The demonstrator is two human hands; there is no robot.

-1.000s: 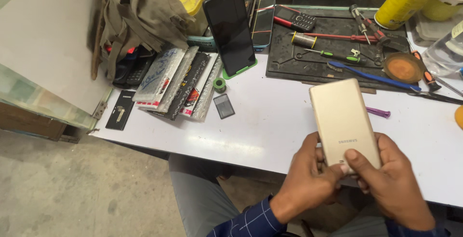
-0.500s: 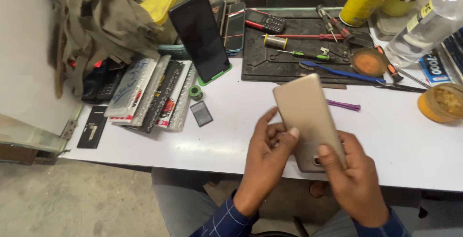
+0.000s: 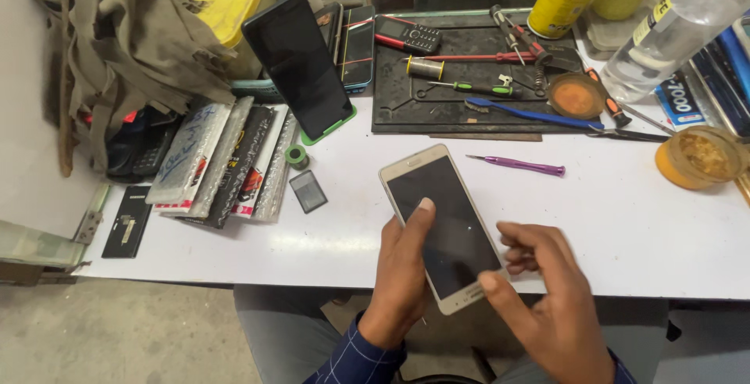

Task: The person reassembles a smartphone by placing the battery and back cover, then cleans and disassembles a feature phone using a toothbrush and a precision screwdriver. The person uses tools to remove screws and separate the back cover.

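1. While the gold smartphone (image 3: 441,228) is held screen-up over the white table's (image 3: 625,228) near edge, it is gripped from the side by the left hand (image 3: 402,275).
2. The right hand (image 3: 547,298) is held half open, its thumb touching the phone's lower corner.
3. A purple tool (image 3: 519,166) is seen farther back, then a black work mat (image 3: 469,103).
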